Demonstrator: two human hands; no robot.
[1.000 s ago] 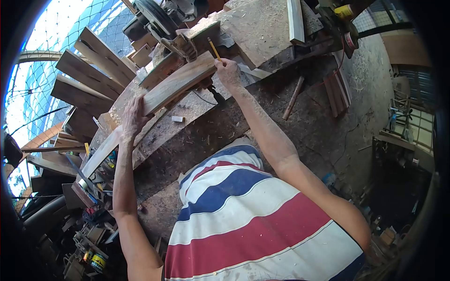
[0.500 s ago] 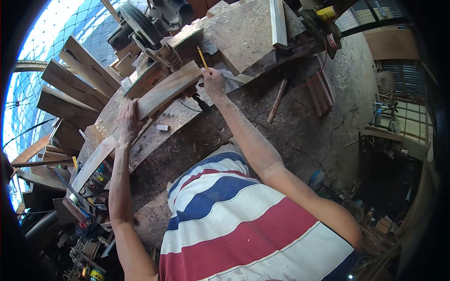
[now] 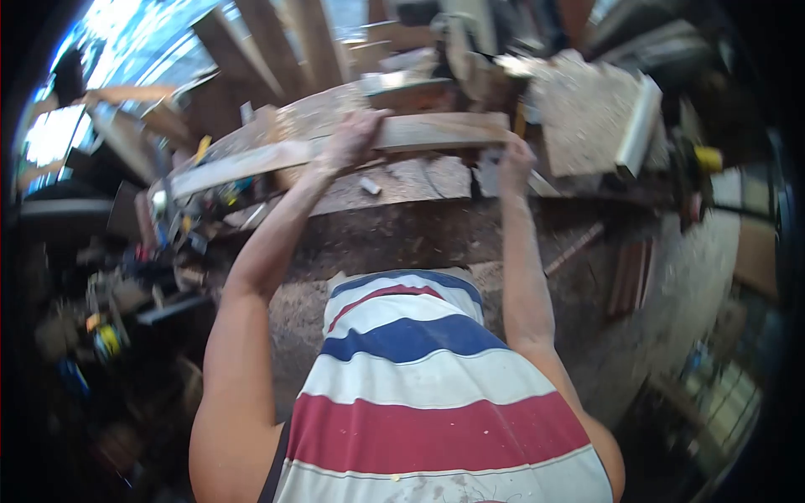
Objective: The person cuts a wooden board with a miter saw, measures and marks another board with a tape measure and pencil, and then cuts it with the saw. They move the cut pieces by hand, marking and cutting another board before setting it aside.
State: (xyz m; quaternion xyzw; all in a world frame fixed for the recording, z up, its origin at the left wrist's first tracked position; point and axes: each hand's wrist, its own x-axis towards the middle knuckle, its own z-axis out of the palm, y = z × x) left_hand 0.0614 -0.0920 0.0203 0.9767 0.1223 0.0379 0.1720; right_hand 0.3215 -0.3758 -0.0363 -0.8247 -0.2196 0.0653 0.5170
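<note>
A long pale wooden board (image 3: 444,132) lies across the upper middle of the view, its left end reaching down toward the clutter. My left hand (image 3: 356,138) is closed over the board near its middle. At the board's right end, my right hand (image 3: 516,159) is closed, fingers against the wood. A yellow pencil (image 3: 520,119) sticks up from that hand, blurred by motion. Beneath the board is a workbench (image 3: 428,182) dusted with shavings, and a small white block (image 3: 370,185) rests there.
Behind the board stands a blurred machine (image 3: 461,54). Several planks (image 3: 264,46) lean at the back left. A shavings-covered panel (image 3: 583,113) lies at the right with a pale wood strip (image 3: 640,126) on it. Tools and scraps crowd the lower left.
The view has swung round, so the board now looks nearly level and the bench sits differently in the picture. Both hands keep their hold on the board, and the pencil stays at my right hand.
</note>
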